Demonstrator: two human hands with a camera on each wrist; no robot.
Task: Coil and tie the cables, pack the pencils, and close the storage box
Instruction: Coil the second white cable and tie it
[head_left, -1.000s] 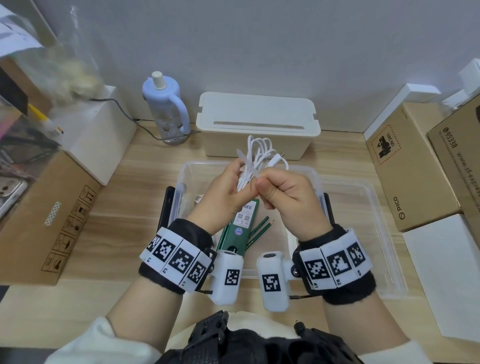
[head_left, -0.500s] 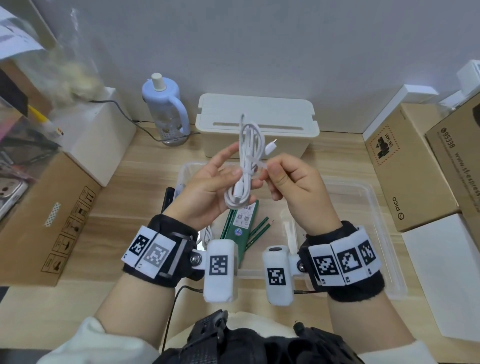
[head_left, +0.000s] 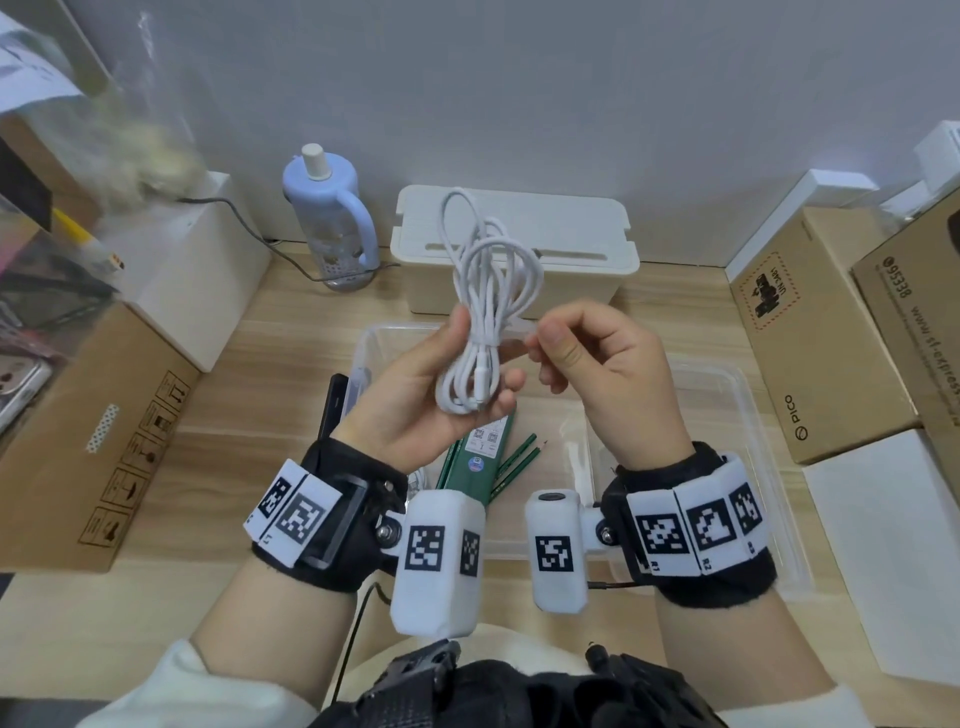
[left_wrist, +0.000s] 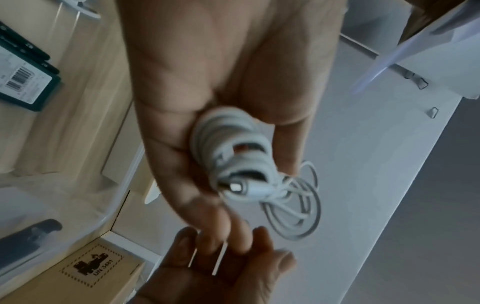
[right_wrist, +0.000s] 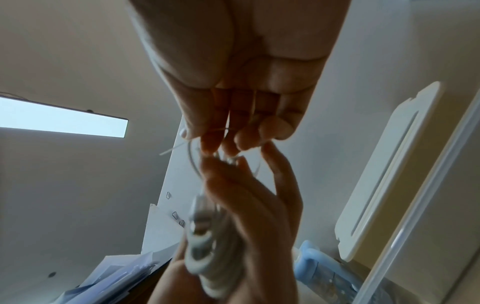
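A coiled white cable (head_left: 491, 291) stands upright in my left hand (head_left: 483, 358), the thumb pressing its waist against the fingers; its plug end lies in my palm. The left wrist view shows the same coil (left_wrist: 233, 156), blurred. My right hand (head_left: 543, 348) is just right of the coil, thumb and forefinger pinching a thin pale tie (right_wrist: 171, 151) that runs toward the cable's waist. Both hands hover above the open clear storage box (head_left: 371, 345). Under them lie a green pencil box (head_left: 483, 457) and loose green pencils (head_left: 519, 460).
The clear lid (head_left: 737, 415) lies right of the box. A white lidded box (head_left: 571, 228) and a blue bottle (head_left: 332, 218) stand at the back by the wall. Cardboard boxes flank the desk at left (head_left: 78, 441) and right (head_left: 810, 353).
Both hands have lifted. My left hand turned palm up and now holds the coil upright, while my right hand has drawn a little to the right, pinching the tie.
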